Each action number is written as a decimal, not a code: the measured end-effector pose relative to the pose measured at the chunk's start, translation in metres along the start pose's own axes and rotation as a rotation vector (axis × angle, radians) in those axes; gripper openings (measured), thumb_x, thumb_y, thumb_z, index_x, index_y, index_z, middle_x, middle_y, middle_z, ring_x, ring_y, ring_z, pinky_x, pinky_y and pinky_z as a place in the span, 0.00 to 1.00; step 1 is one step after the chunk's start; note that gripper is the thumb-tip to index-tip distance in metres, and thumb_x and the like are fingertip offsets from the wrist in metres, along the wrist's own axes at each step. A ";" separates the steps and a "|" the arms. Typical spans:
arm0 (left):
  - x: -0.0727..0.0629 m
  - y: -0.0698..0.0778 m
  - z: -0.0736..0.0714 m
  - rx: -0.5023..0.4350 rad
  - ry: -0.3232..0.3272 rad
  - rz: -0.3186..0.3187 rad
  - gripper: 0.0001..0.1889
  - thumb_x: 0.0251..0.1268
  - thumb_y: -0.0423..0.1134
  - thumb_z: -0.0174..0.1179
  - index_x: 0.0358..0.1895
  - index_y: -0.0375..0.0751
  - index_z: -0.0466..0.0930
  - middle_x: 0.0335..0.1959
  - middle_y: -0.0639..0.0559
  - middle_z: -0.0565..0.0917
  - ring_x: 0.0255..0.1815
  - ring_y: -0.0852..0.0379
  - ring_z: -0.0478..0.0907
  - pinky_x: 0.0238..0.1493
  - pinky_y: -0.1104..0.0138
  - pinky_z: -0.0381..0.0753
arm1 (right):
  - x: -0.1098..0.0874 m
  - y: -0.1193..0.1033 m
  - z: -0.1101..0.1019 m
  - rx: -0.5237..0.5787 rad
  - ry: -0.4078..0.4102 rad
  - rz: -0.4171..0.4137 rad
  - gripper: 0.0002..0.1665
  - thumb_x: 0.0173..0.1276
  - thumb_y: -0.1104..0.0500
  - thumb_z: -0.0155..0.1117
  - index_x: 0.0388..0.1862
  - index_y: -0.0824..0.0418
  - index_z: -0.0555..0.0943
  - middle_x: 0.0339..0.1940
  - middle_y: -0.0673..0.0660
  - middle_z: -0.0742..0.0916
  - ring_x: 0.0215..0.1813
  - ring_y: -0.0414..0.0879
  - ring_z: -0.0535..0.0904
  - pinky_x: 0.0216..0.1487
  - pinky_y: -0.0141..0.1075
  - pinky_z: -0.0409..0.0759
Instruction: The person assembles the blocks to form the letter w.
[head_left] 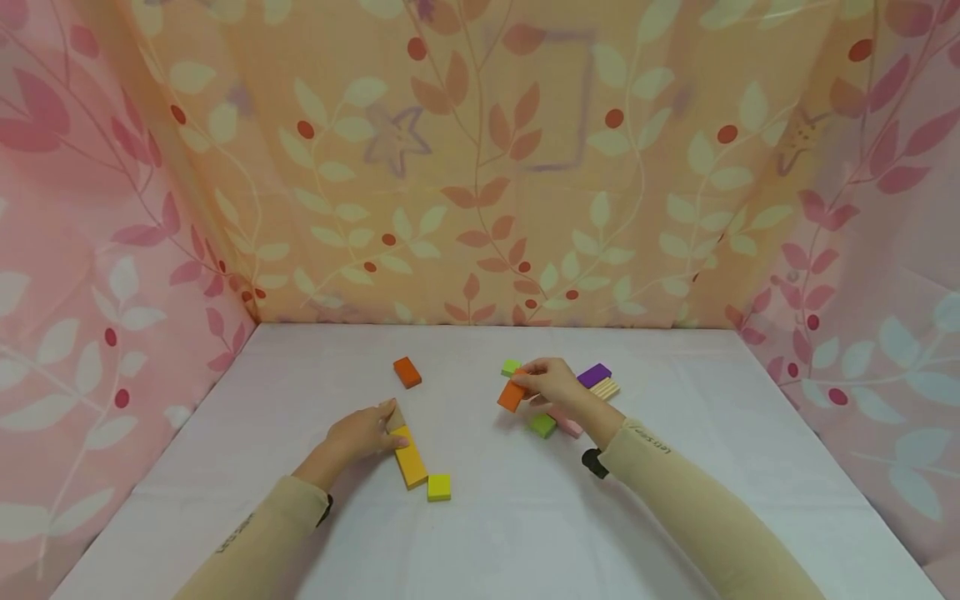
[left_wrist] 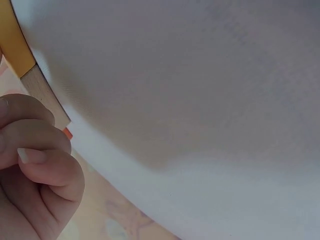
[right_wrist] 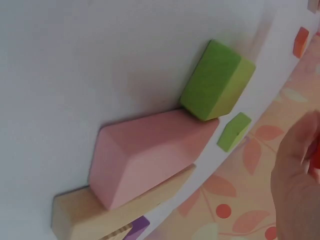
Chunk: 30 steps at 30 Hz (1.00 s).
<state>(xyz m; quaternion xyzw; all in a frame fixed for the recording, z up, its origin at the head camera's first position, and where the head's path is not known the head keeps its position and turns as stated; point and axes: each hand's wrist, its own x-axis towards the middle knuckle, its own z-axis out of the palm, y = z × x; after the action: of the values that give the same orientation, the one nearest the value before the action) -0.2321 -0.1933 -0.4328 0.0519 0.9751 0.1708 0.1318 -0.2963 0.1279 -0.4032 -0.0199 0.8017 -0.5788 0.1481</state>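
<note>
My left hand [head_left: 358, 435] is at a plain wooden block [head_left: 397, 416], fingers curled at its far end and thumb by its joint with a longer yellow block [head_left: 409, 463]. The two blocks lie end to end on the table. A small bright yellow block [head_left: 439, 487] sits at the yellow block's near corner. My right hand [head_left: 553, 382] pinches an orange block [head_left: 512, 395] between thumb and fingers, above the table. Under and beside that hand lie a green block [right_wrist: 212, 80], a pink block [right_wrist: 150, 155] and a long wooden block [right_wrist: 75, 210].
Another orange block [head_left: 407, 372] lies farther back on the white table [head_left: 300, 358]. A light green block [head_left: 511, 367], a purple block [head_left: 595, 374] and a ridged wooden piece [head_left: 606, 388] are around the right hand. Flowered cloth [head_left: 480, 167] walls the back and sides.
</note>
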 end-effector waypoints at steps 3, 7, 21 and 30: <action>0.000 0.000 -0.001 -0.004 -0.002 -0.001 0.45 0.59 0.56 0.66 0.73 0.35 0.59 0.69 0.33 0.66 0.68 0.34 0.64 0.61 0.43 0.67 | 0.000 -0.001 0.004 0.064 -0.048 0.016 0.18 0.70 0.62 0.63 0.52 0.74 0.78 0.37 0.60 0.86 0.34 0.46 0.83 0.39 0.38 0.83; 0.000 0.000 -0.001 -0.010 -0.009 -0.001 0.45 0.59 0.56 0.66 0.74 0.35 0.58 0.70 0.34 0.65 0.69 0.35 0.63 0.62 0.43 0.65 | -0.001 -0.003 0.010 0.083 -0.094 0.021 0.18 0.70 0.65 0.62 0.54 0.75 0.77 0.40 0.62 0.85 0.34 0.47 0.83 0.38 0.36 0.83; -0.001 0.000 -0.002 -0.010 -0.018 -0.003 0.45 0.59 0.56 0.66 0.74 0.35 0.58 0.70 0.34 0.65 0.68 0.35 0.64 0.61 0.43 0.67 | -0.010 -0.002 0.038 -0.045 -0.162 0.074 0.16 0.65 0.64 0.67 0.50 0.70 0.81 0.35 0.55 0.87 0.33 0.44 0.83 0.37 0.37 0.80; 0.001 0.000 -0.002 -0.014 -0.018 -0.019 0.46 0.58 0.57 0.66 0.74 0.36 0.59 0.69 0.33 0.66 0.68 0.34 0.64 0.60 0.43 0.68 | -0.009 0.010 0.062 -0.187 -0.158 0.087 0.12 0.58 0.62 0.74 0.40 0.65 0.86 0.25 0.48 0.81 0.26 0.41 0.69 0.26 0.30 0.66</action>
<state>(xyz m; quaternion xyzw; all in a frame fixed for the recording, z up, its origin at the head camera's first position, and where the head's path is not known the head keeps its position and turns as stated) -0.2334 -0.1937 -0.4313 0.0431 0.9730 0.1760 0.1427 -0.2702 0.0759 -0.4282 -0.0443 0.8381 -0.4911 0.2335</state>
